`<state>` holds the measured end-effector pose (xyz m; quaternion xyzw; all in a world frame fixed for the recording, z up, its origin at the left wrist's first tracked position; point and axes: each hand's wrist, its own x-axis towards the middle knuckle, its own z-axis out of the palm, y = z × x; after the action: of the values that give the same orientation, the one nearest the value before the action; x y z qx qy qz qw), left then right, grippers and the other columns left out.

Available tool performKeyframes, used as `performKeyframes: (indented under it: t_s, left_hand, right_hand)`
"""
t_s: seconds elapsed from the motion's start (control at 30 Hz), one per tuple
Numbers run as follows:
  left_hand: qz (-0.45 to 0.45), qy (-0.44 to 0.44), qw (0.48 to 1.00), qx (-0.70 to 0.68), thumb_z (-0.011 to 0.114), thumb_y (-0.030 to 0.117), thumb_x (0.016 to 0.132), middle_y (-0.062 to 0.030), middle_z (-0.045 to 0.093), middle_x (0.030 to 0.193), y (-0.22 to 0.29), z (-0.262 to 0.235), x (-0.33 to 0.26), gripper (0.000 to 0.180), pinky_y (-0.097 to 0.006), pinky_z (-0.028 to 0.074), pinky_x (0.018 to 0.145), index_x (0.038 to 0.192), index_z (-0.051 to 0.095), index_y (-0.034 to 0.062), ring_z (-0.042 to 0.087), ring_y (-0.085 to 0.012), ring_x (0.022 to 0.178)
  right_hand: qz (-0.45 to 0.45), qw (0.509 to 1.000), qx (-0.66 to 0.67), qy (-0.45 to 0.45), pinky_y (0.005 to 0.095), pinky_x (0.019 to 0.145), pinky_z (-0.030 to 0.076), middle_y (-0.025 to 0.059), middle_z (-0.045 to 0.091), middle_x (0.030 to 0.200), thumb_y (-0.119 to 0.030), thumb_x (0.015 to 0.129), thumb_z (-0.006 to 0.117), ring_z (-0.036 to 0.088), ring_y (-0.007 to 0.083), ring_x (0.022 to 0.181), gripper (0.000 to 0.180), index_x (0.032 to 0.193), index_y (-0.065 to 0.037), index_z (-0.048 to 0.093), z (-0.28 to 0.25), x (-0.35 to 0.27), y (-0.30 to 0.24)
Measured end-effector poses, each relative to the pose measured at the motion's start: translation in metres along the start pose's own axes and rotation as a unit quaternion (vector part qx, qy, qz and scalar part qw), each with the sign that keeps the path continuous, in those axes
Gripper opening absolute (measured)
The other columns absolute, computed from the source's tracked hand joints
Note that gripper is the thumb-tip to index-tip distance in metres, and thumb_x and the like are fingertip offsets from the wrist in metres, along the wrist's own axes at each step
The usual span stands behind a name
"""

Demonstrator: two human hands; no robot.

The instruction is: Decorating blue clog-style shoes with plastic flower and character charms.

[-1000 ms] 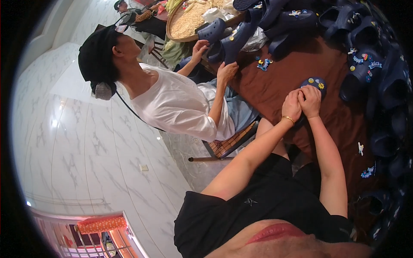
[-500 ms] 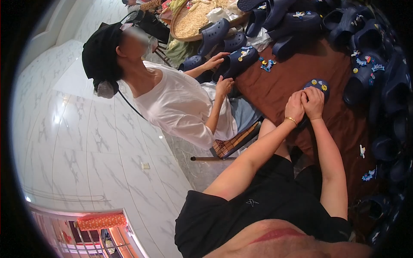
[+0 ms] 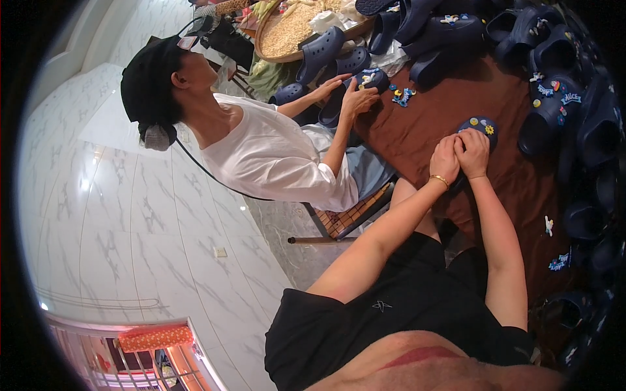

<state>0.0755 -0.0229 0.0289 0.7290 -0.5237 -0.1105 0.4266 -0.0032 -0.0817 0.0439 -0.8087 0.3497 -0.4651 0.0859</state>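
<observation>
Navy clog (image 3: pixel 481 128) on brown tabletop (image 3: pixel 430 130), being gripped by both hands. Left hand (image 3: pixel 445 158) and right hand (image 3: pixel 474 152) curled tight around near end, thumbs pressing.

Risk, judged: small charms on clog popping loose under pressure, rolling off tabletop edge; clog slipping from grip.

Beyond clog: loose charms (image 3: pixel 402 96) lying left; more navy clogs (image 3: pixel 554 98) piling right; co-worker's hands (image 3: pixel 355 98) holding another clog; woven tray (image 3: pixel 287 32) farther left. No packages or signs legible.
</observation>
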Motion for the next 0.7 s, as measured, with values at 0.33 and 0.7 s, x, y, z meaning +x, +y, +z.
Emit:
performKeyframes:
  t_s: [0.33,0.7]
  left_hand:
    - [0.016,0.01,1.0,0.003,0.04,0.021,0.085,-0.0151,0.053,0.105,-0.0012,-0.0001,0.0006,0.027,-0.04,0.041,0.081,0.106,0.049,0.0055,0.049,-0.0332,0.098]
    - [0.025,0.011,1.0,0.006,0.04,0.021,0.086,-0.0135,0.053,0.104,0.0015,-0.002,-0.0015,0.026,-0.04,0.042,0.08,0.106,0.049,0.0064,0.05,-0.0324,0.096]
  right_hand:
    - [-0.008,1.0,-0.001,0.012,0.0356,0.075,0.038,0.0061,0.054,0.079,-0.015,0.071,0.057,0.053,0.0245,0.08,0.007,0.074,-0.009,0.055,0.0011,0.0009,-0.0004]
    - [-0.006,1.0,-0.01,0.006,0.0361,0.076,0.039,0.0058,0.056,0.081,-0.015,0.071,0.057,0.053,0.0244,0.082,0.007,0.074,-0.009,0.056,0.0024,-0.0018,0.0009]
